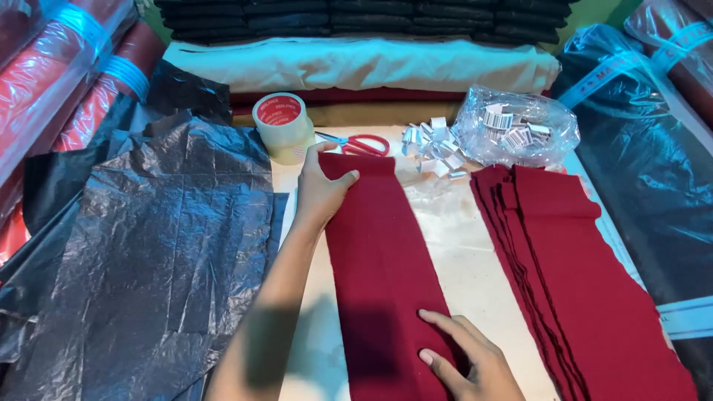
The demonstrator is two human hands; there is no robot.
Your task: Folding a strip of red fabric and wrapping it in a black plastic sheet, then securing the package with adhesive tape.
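- Here the fingers of the left hand (319, 194) curl over the far left corner of a long dark red cloth strip (382, 275), thumb on top of the fabric, pinching its edge.
- The right hand (468, 360) lies flat with fingers stretched out and released, pressing down on the near end of the same strip; it grips nothing.
- The strip lies lengthwise on a pale work surface (460, 252), running from the far hand to the near one.
- Just right of it, apart from both hands, a stack of dark red cloth pieces (579, 282) lies fanned at its edges.
- Beyond the left hand stand a roll of clear tape (282, 126) and red-handled scissors (360, 143).
- Further right, loose white paper tags (434, 152) lie beside a clear bag of tags (516, 128).
- A black plastic sheet (148, 260) covers the left side.
- Folded cream fabric (356, 65) lies along the back, with wrapped fabric rolls (67, 82) at far left.
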